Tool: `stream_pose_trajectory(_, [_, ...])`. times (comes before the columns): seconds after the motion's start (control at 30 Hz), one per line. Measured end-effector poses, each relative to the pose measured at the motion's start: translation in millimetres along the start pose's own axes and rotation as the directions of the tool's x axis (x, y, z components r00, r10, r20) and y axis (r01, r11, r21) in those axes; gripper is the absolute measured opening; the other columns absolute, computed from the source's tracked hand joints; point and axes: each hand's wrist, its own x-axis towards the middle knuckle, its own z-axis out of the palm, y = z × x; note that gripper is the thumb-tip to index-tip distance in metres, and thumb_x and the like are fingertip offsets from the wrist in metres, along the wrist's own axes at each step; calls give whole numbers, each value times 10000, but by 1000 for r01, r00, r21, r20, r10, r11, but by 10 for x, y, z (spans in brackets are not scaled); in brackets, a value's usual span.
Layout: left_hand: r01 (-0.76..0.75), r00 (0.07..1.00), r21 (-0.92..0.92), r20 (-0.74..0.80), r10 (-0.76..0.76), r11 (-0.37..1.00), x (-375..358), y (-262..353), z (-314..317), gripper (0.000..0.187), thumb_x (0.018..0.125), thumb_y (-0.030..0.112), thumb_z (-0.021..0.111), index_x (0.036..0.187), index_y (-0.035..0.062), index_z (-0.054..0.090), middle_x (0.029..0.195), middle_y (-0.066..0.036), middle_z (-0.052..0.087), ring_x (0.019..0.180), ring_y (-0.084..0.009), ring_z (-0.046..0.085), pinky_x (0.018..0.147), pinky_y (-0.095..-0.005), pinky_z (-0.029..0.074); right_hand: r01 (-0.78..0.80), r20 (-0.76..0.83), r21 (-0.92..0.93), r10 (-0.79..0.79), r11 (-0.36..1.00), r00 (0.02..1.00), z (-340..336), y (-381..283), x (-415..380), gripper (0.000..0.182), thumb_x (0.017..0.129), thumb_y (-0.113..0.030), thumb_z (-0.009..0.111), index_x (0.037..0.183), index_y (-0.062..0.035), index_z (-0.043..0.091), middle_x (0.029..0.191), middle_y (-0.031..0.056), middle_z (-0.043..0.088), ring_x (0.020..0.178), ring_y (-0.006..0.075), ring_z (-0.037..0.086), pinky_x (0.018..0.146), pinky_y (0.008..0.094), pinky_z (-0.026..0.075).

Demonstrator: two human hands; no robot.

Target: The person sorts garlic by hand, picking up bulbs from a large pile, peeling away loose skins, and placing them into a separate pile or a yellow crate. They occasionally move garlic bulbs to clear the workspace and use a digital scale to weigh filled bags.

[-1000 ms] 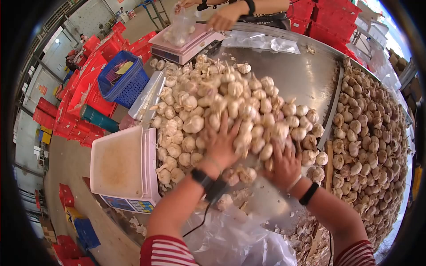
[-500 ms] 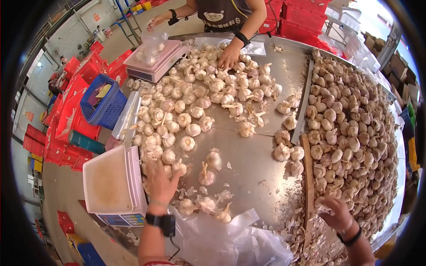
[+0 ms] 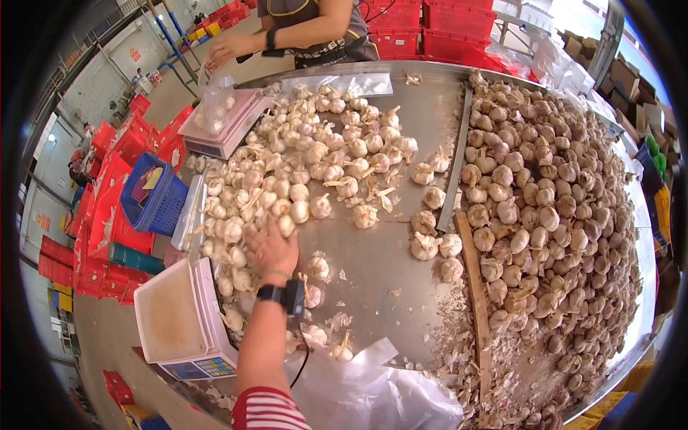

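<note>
My left hand (image 3: 272, 251) reaches into the near side of the pile of cleaned garlic bulbs (image 3: 308, 150), its wrist wearing a black band with a small device. The fingers touch the bulbs, and their tips are partly hidden among them, so a grip cannot be made out. My right hand is out of the frame. A few loose bulbs (image 3: 319, 268) lie on the metal table just right of my left wrist. Nearer to me, a clear plastic bag (image 3: 358, 390) is spread along the table edge.
A scale (image 3: 175, 312) stands at the left edge. Across the table, a co-worker's hands (image 3: 233, 49) are at a bag (image 3: 215, 107) on a second scale (image 3: 233, 125). A wooden strip (image 3: 474, 308) and metal strip border the large garlic heap (image 3: 566, 215) at right.
My left hand has moved forward into the pile. My right hand has left the view. The co-worker's hand has left the garlic and come up beside the other one above the bag. The view has shifted.
</note>
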Motion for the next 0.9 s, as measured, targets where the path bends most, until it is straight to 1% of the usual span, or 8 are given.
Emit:
stream_pose_trajectory(0.27, [-183,983,-333,-86,163,925,837,1059,352,758,846,490,623,1466,176,320,1534,-274,156,1412,-446,188,1103,-595,231,-23,-180,-51,13,998,984,221,101,57,454,962,-385,511,1282,-66,552,1250,171,582,1178,335,517,1006,425,378])
stream_pose_trajectory(0.3, [-389,915,-409,-280,292,825,810,1156,474,742,836,480,642,1443,162,358,1526,-266,182,1399,-442,226,1100,-576,267,-23,-198,-56,11,998,980,239,117,56,454,962,-390,508,1279,-68,554,1249,169,583,1177,334,518,1007,424,378])
stream_pose_trajectory(0.43, [-716,682,-295,-97,725,633,-593,1796,17,704,829,491,639,1374,82,460,1552,-215,159,1430,-393,164,1116,-568,218,-22,-244,-64,6,998,970,350,163,47,457,963,-405,498,1273,-74,560,1246,162,587,1174,333,519,1007,423,377])
stream_pose_trajectory(0.5, [-923,375,-95,-11,927,373,-1254,1810,-203,691,875,531,554,1411,112,435,1562,-170,173,1452,-351,137,1126,-629,114,13,-423,-10,-16,1000,906,473,198,69,467,961,-438,476,1265,-98,577,1245,127,600,1170,323,528,998,433,384])
stream_pose_trajectory(0.6, [-957,264,-100,82,961,271,-1589,1654,264,624,930,507,455,1428,132,426,1563,-144,207,1463,-310,128,1118,-660,46,-69,-391,-129,13,989,920,427,114,61,419,955,-419,492,1245,-141,611,1220,104,625,1155,286,549,987,420,393])
stream_pose_trajectory(0.77, [-892,450,32,152,880,451,-1339,1275,313,441,931,396,456,1228,87,562,1534,-140,292,1463,-282,147,1118,-662,73,46,-470,-70,-73,996,880,434,125,79,330,948,-329,527,1191,-138,641,1171,88,649,1119,272,568,963,417,409])
stream_pose_trajectory(0.83, [-785,618,42,1,786,618,-1108,990,511,389,886,313,535,1191,77,590,1479,-157,376,1426,-315,231,1117,-620,164,105,-619,-105,-148,989,772,461,71,126,161,803,-200,610,920,-93,643,1017,79,634,971,288,583,859,411,439])
stream_pose_trajectory(0.9, [-580,781,46,316,539,813,-870,986,324,568,816,324,628,1307,52,538,1481,-230,340,1391,-384,290,1134,-538,232,42,-519,135,34,990,854,343,-121,66,188,850,-239,522,908,-121,656,1072,65,640,1058,311,543,973,449,336])
